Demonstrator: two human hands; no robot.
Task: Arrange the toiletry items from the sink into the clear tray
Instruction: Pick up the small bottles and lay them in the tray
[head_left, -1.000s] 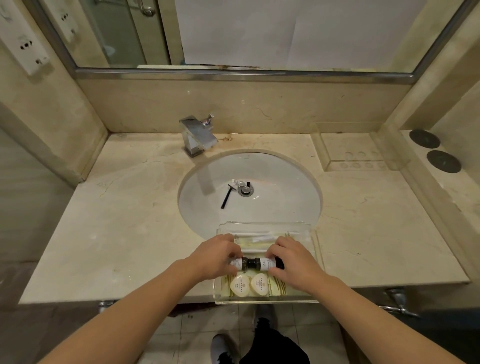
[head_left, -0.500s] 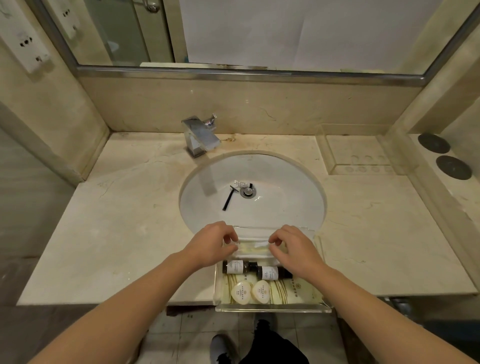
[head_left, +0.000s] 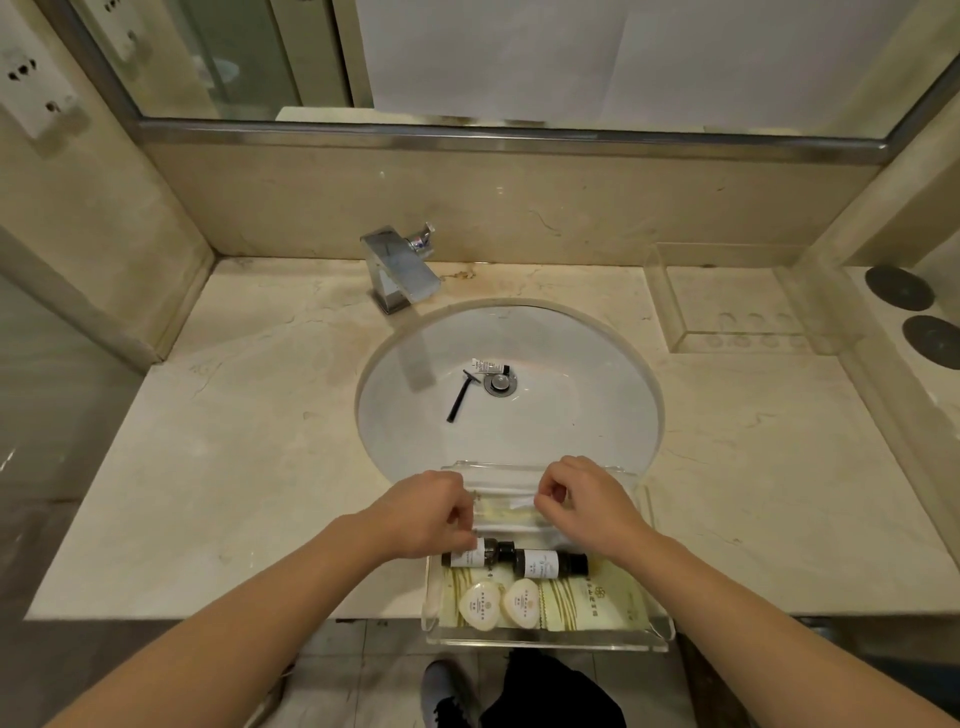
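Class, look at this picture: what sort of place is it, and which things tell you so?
Probably a hotel bathroom: a white oval sink set in a beige marble counter, a wall mirror, and a clear plastic tray of miniature toiletry bottles and round wrapped soaps.

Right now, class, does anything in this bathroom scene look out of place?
Yes. A black razor and a small white tube lie in the sink basin beside the drain, an odd spot for toiletries. The other items already sit in the clear tray at the counter's front edge.

Left hand (head_left: 423, 512) and right hand (head_left: 584, 501) side by side, fingers curled, forearms extended.
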